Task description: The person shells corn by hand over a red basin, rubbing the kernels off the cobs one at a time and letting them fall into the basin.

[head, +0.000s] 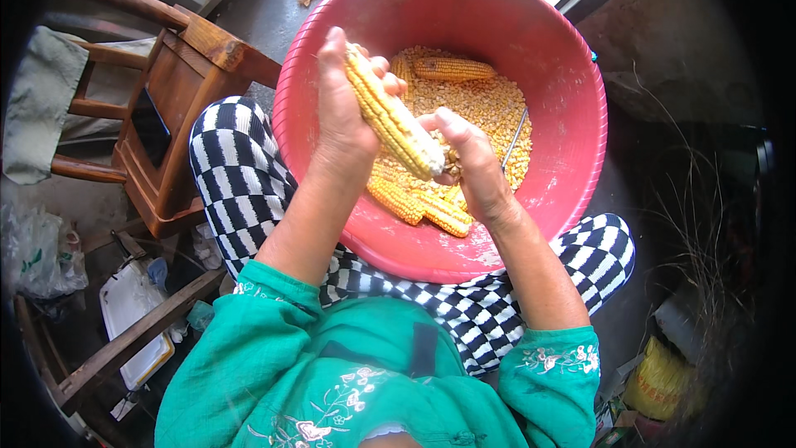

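My left hand point(345, 106) is closed around an ear of yellow corn point(388, 115), held tilted over a red plastic tub point(547, 68). At the lower end of that ear, my right hand point(476, 158) is curled, with loose corn kernels point(453, 165) showing between thumb and fingers. Below lies a bed of shelled kernels point(479, 102) inside the tub. One whole ear point(454, 68) rests on the kernels at the far side, and more ears point(395, 199) lie at the near side. A thin metal rod point(515, 140) slants beside my right wrist; its lower end is hidden.
Left of the tub stands a wooden chair point(199, 74) bearing a dark phone-like slab point(150, 127) and a grey cloth point(46, 99). Plastic bags point(46, 258) and a white board point(134, 305) lie lower left. Dry stalks point(696, 218) and a yellow bag point(659, 379) are at right.
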A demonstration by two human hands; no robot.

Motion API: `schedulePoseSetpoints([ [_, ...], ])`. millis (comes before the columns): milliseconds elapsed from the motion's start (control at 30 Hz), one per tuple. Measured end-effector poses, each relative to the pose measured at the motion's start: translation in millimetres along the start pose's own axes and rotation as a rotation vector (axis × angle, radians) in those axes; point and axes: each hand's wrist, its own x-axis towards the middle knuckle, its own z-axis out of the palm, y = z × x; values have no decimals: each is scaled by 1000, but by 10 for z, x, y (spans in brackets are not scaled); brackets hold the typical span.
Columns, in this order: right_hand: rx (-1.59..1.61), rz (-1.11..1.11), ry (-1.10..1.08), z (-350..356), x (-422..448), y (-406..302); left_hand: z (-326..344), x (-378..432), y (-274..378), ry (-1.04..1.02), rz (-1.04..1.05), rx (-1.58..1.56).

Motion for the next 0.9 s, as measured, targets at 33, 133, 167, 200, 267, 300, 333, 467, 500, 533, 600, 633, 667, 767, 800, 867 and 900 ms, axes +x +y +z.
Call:
schedulePoseSetpoints([
  [33, -139, -63, -4, 5, 3, 22, -2, -14, -40, 1, -22, 19],
  [133, -503, -195, 17, 28, 10, 86, 10, -85, -164, 5, -73, 94],
  [167, -521, -179, 7, 16, 5, 76, 20, -109, -199, 27, -78, 127],
  [200, -539, -165, -5, 6, 1, 63, 22, -128, -218, 49, -81, 161],
  [267, -548, -164, -15, 7, 4, 91, -27, -116, -232, 63, -86, 181],
  [300, -540, -199, -2, -2, 7, 113, -22, -116, -232, 57, -95, 183],
  [333, -532, -234, 11, -7, 12, 133, -16, -116, -231, 51, -104, 184],
  [467, -489, -278, 32, 39, -5, 104, -15, -125, -234, 83, -113, 215],
  [500, -481, -297, 39, 39, 1, 123, -16, -125, -237, 85, -118, 214],
  [533, -473, -315, 45, 35, 15, 156, -17, -125, -238, 87, -123, 213],
  [600, -417, -300, 53, 34, 25, 165, -29, -122, -240, 70, -133, 195],
  [633, -368, -267, 55, 32, 25, 151, -45, -116, -248, 51, -137, 178],
  [667, -319, -233, 57, 34, 29, 141, -54, -113, -248, 33, -141, 162],
  [767, -177, -268, 124, 25, 75, 217, -5, -136, -250, -19, -145, 191],
  [800, -238, -261, 104, 32, 67, 189, 7, -151, -243, -31, -138, 227],
  [867, -358, -248, 68, 34, 34, 99, 41, -189, -258, -58, -125, 298],
  [900, -396, -264, 68, 33, 38, 103, 45, -203, -269, -56, -109, 322],
])
